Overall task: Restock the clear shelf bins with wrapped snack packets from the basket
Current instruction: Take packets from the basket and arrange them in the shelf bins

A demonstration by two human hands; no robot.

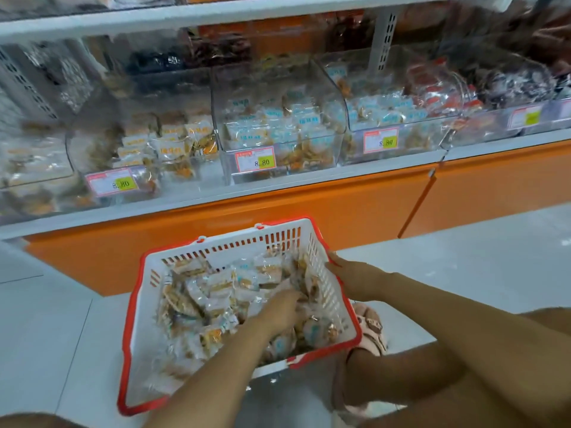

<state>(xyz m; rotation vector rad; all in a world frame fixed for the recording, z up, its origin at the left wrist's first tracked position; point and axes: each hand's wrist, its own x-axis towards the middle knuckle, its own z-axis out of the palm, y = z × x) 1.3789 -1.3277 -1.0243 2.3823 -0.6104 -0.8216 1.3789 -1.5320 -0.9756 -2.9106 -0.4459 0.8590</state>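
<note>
A white plastic basket (142, 319) with a red rim sits on the floor in front of the shelf, holding several wrapped snack packets (213, 291). My left hand (279, 313) is down inside the basket among the packets, and its fingertips are buried and blurred. My right hand (349, 274) grips the basket's right wall, fingers over the rim. Above, clear shelf bins hold similar packets: an orange-labelled bin (145, 149), a blue-labelled bin (278, 131) and another blue-labelled bin (386, 118).
Price tags (255, 159) reading 8.80 are stuck on the bin fronts. An orange base panel (309, 211) runs below the shelf. My slippered foot (372, 330) is just right of the basket on the pale tiled floor (463, 257). More bins with dark and red snacks stand at right.
</note>
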